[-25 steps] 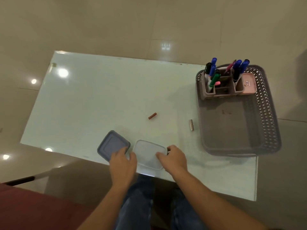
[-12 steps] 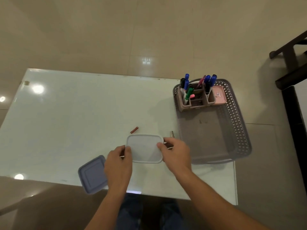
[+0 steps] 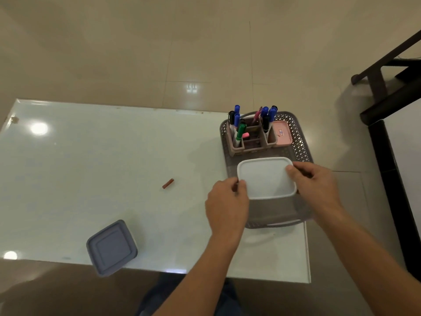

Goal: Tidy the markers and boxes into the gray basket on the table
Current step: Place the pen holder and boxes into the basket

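Note:
I hold a white plastic box [image 3: 266, 177] with both hands over the middle of the gray basket [image 3: 303, 151] at the table's right end. My left hand [image 3: 226, 207] grips its left edge and my right hand [image 3: 315, 187] grips its right edge. At the basket's far end stands a brown organizer [image 3: 251, 142] with several markers [image 3: 239, 131] upright in it, and a pink box [image 3: 282, 135] lies beside it. A gray-blue box [image 3: 111, 247] with a lid sits at the table's near edge, to the left.
A small red-brown cap [image 3: 168, 183] lies on the white table [image 3: 91, 167] mid-surface. Dark furniture [image 3: 387, 92] stands on the tiled floor to the right. My knees show under the near table edge.
Both hands have lifted the white box from the near table edge and carried it right, over the basket. The gray-blue box stays on the table.

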Tool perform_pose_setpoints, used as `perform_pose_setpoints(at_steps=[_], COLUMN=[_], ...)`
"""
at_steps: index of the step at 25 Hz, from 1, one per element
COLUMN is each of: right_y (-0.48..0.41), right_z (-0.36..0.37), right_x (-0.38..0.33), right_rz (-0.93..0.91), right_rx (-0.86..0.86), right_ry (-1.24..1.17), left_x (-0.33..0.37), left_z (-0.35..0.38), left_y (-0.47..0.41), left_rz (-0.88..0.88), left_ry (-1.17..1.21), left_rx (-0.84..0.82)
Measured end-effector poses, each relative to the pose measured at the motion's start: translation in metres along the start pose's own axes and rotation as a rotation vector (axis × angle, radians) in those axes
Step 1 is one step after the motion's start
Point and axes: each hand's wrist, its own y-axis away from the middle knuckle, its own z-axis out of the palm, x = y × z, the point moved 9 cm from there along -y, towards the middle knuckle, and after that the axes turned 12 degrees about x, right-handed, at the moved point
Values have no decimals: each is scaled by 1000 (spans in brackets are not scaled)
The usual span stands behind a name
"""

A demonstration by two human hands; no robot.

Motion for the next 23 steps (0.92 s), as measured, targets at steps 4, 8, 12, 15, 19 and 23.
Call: perform_pose_setpoints(at_steps=[4, 8, 12, 15, 19, 23], right_y=[-31, -51, -68, -69, -61, -6], right_z=[-1, 36, 79, 88, 92, 70], right_x=[19, 37, 40, 43, 33, -24], right_rz=[-15, 39, 15, -14, -98, -334], right_rx=[53, 36, 9, 61, 58, 312], right_ry=[79, 91, 116, 161, 293, 251], left_x=[9, 1, -1, -10, -48, -119], left_z=[35, 53, 58, 49, 5, -61], left_y=[0, -14, -25, -24, -29, -64], left_rz=[7, -51, -68, -107, -173, -135], left_ry=[-42, -35, -22, 26, 126, 97], left_rx=[-96, -148, -197, -143, 117, 427])
